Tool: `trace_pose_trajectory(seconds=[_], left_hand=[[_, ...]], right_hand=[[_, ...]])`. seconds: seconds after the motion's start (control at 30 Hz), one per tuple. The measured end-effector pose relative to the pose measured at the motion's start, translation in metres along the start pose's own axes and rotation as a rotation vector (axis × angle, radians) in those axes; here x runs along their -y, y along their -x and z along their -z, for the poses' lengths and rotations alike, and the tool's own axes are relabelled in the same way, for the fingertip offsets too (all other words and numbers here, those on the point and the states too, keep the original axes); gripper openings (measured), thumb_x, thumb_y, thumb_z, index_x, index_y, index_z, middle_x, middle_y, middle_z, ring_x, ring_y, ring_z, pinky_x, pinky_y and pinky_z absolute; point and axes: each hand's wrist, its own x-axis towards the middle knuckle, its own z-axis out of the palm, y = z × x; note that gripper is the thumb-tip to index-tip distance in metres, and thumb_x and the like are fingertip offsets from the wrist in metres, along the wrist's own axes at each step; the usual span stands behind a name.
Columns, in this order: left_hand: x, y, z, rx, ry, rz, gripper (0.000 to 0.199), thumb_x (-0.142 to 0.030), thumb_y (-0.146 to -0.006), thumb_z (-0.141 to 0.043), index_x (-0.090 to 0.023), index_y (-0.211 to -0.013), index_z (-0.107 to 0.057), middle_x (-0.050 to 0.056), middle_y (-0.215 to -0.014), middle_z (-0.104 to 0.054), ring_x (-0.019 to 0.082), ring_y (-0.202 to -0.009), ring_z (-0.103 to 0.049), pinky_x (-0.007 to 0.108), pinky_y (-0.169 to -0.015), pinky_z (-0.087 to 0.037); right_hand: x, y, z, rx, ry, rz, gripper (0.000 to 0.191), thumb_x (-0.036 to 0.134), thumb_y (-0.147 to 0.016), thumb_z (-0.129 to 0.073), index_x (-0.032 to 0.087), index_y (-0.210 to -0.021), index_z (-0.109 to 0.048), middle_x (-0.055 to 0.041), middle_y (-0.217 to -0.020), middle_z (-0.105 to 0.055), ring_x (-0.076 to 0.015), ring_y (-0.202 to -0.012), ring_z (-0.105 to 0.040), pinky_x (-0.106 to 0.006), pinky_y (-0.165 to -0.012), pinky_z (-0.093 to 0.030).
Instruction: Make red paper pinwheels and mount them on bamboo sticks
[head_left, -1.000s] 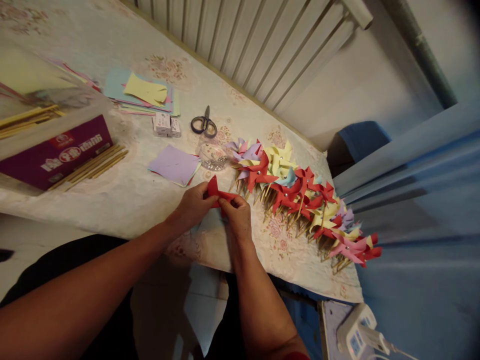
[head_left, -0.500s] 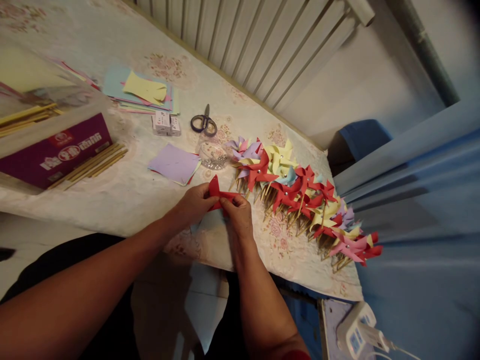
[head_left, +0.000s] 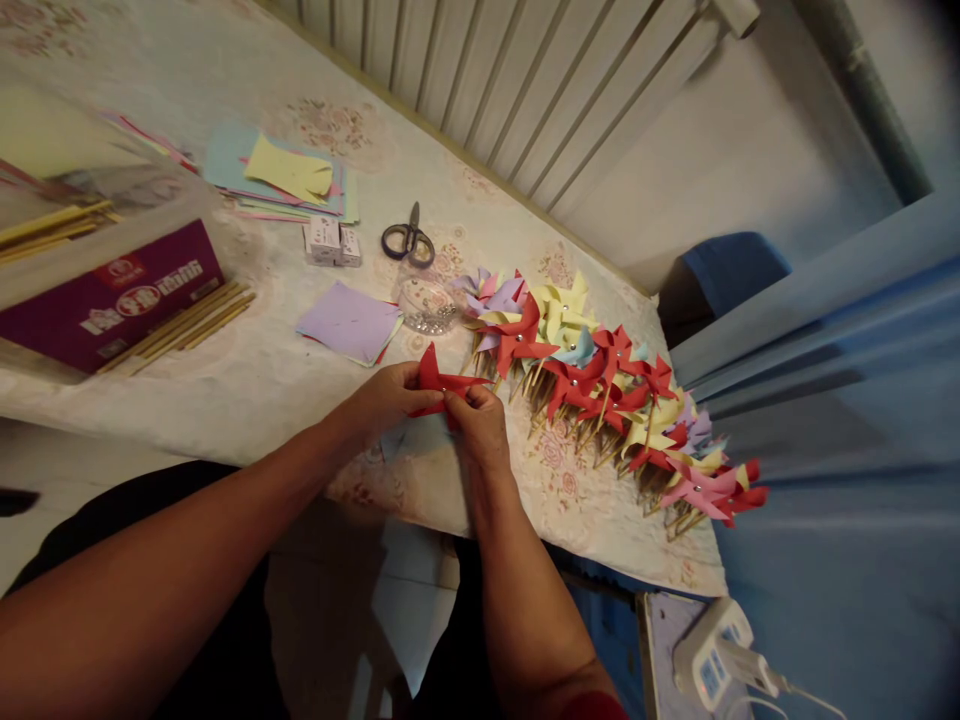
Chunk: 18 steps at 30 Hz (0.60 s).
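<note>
Between my two hands is a red paper pinwheel (head_left: 435, 378), held just above the front part of the table, its points folded inward. My left hand (head_left: 396, 392) pinches its left side with thumb and fingers. At its middle, where a small shiny pin head shows, my right hand (head_left: 480, 420) grips the paper with fingers and thumb closed. A clear round dish of metal pins (head_left: 431, 318) sits just beyond my hands. Left of the dish lies a stack of square paper sheets (head_left: 351, 322), purple on top. The underside of the pinwheel is hidden.
Several finished pinwheels (head_left: 574, 380) on sticks lie in a row to the right. Scissors (head_left: 409, 240), small white boxes (head_left: 330, 243) and a pile of coloured paper (head_left: 225, 160) are farther back. A purple-labelled box (head_left: 112, 300) and wooden sticks (head_left: 184, 328) stand left; a power strip (head_left: 712, 655) is lower right.
The red pinwheel has turned toward me, so its folded face and pin head now show. Both hands keep their hold on it, and the view has shifted slightly.
</note>
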Motion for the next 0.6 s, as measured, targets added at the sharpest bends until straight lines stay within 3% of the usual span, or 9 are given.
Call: trace_pose_trajectory(seconds=[0.27,0.4,0.6], left_hand=[[-0.001,-0.002,-0.002,-0.097,0.021,-0.034,0.029,-0.02,-0.058,-0.086,-0.015,-0.085,-0.076,0.003,-0.083,-0.077,0.017,-0.073,-0.068,0.026,-0.07,-0.051],[-0.006,-0.001,0.0,-0.132,0.168,-0.014,0.036,-0.019,-0.058,-0.086,-0.013,-0.092,-0.077,0.006,-0.088,-0.079,0.018,-0.073,-0.07,0.028,-0.071,-0.054],[-0.014,0.001,0.003,-0.165,0.332,0.018,0.032,-0.015,-0.059,-0.084,-0.014,-0.09,-0.077,0.006,-0.08,-0.078,0.017,-0.065,-0.069,0.027,-0.064,-0.056]], right_hand=[[0.001,0.003,-0.003,0.079,-0.122,-0.003,0.025,0.041,-0.068,-0.072,0.02,-0.065,-0.059,0.0089,-0.051,-0.048,-0.0068,-0.046,-0.035,-0.022,-0.048,-0.025],[0.0,0.003,-0.003,0.06,-0.238,-0.01,0.027,0.042,-0.067,-0.078,0.02,-0.077,-0.067,0.0068,-0.059,-0.058,-0.0081,-0.05,-0.044,-0.022,-0.052,-0.034],[-0.013,-0.001,-0.001,0.03,-0.332,-0.037,0.032,0.047,-0.071,-0.08,0.02,-0.082,-0.069,0.0049,-0.066,-0.065,-0.0105,-0.056,-0.052,-0.023,-0.058,-0.041]])
